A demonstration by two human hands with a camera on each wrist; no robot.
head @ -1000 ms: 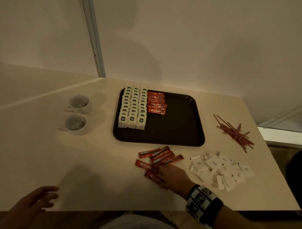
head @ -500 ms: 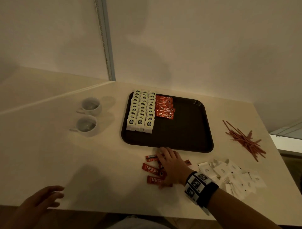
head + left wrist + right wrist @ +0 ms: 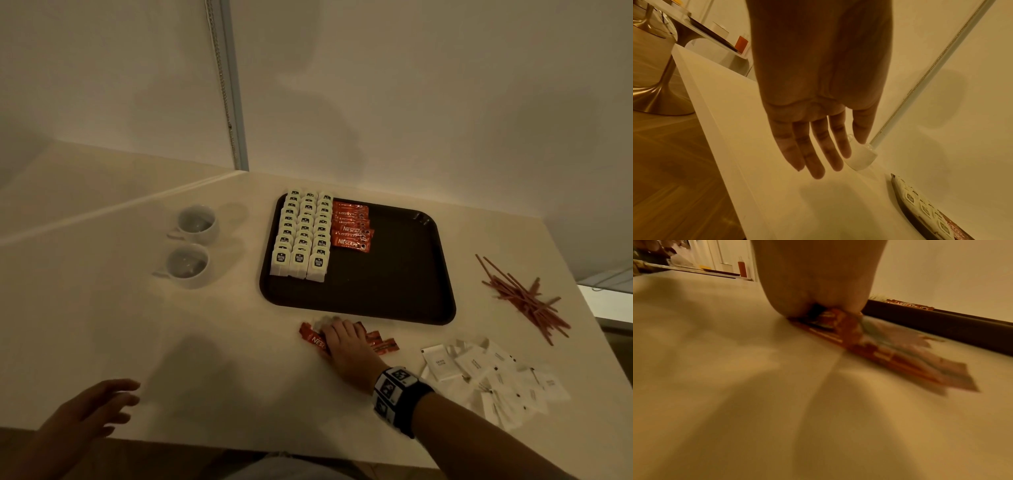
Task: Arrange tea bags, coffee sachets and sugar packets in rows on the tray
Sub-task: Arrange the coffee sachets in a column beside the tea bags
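Red coffee sachets (image 3: 376, 341) lie loose on the table (image 3: 205, 342), just off the near edge of the tray (image 3: 394, 291), and your right hand (image 3: 346, 346) rests flat on top of them. Its fingers (image 3: 337, 330) reach toward the tray, but whether they are pinching a sachet or only pressing the heap you cannot tell; the right wrist view is blurred there. Sachet ends stick out on both sides of the hand, so their long axes run roughly along the tray's near edge, as do those in the short coffee row (image 3: 351, 226) at the tray's far-left corner, beside three rows of tea bags (image 3: 301, 236). Little turning should be needed, only a lift forward over the rim. Your left hand (image 3: 85, 411) hovers at the near-left edge of the table, fingers (image 3: 816, 151) straight and slightly spread, holding nothing; the right hand is far nearer. Sugar packets (image 3: 493, 380) sit heaped toward the near-right corner.

Compared with a second ago, the sachets that lay fanned out are now bunched under your palm, closer to the tray.
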